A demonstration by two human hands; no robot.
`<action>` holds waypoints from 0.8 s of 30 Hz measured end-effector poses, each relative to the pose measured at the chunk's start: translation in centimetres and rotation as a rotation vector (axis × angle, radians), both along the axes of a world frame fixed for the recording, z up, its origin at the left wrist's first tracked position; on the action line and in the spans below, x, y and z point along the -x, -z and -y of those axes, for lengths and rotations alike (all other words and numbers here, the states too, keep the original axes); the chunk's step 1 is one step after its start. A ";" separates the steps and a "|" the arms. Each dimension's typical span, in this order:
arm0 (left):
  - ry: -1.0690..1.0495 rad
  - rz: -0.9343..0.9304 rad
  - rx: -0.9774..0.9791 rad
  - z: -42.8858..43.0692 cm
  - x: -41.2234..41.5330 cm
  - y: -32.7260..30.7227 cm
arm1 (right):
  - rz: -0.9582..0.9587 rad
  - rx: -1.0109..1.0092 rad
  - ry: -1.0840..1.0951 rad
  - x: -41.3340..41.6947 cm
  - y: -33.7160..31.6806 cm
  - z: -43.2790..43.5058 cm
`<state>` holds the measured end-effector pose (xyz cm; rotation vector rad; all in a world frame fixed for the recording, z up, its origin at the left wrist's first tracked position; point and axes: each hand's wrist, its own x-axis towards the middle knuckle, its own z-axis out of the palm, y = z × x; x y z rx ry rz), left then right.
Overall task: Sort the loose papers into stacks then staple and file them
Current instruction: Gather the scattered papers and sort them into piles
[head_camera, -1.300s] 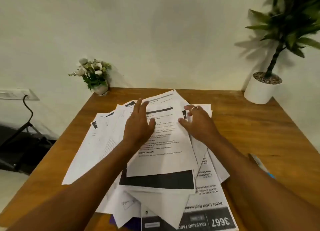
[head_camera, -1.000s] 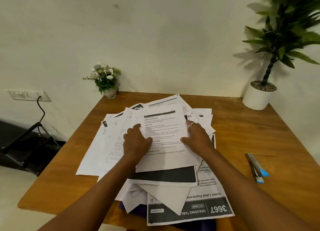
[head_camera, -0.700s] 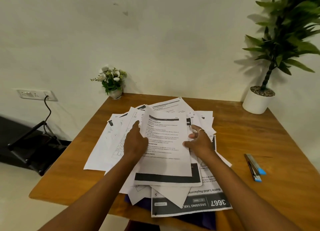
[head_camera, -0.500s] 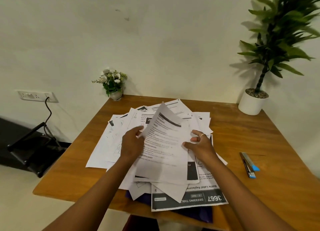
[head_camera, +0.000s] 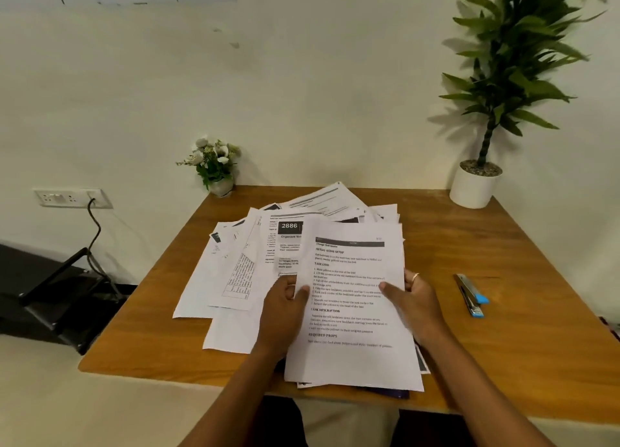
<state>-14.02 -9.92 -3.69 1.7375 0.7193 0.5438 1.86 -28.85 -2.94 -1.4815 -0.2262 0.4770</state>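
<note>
A printed white sheet [head_camera: 352,312] is lifted off the pile and faces me. My left hand [head_camera: 285,305] pinches its left edge, thumb on the front. My right hand [head_camera: 414,299] grips its right edge, thumb on the front and a ring on one finger behind. Beneath and beyond lies the loose pile of papers [head_camera: 241,265], fanned across the wooden table [head_camera: 503,346]; one sheet shows "2886" [head_camera: 289,226]. A blue and silver stapler [head_camera: 471,295] lies to the right of my right hand. A dark purple folder edge [head_camera: 392,393] peeks out under the held sheet.
A small flower pot [head_camera: 218,171] stands at the table's back left corner. A tall plant in a white pot [head_camera: 474,185] occupies the back right corner. Left of the table are a wall socket with a cable [head_camera: 73,198] and a black chair [head_camera: 50,295].
Both hands took the top printed sheet by its edges and raised it off the pile toward me. The "2886" sheet beneath is now uncovered. The camera has tilted up and back.
</note>
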 end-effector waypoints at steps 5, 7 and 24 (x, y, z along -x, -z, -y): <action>0.003 0.040 -0.014 0.0 -0.2 0.1 | 0.088 -0.004 0.034 0.5 0.4 0.3; 0.009 0.056 -0.007 0.0 -0.1 0.2 | 0.083 -0.025 0.023 0.5 0.5 0.3; 0.059 0.129 0.078 -0.2 0.1 0.7 | -0.015 -0.156 -0.031 0.0 0.6 0.6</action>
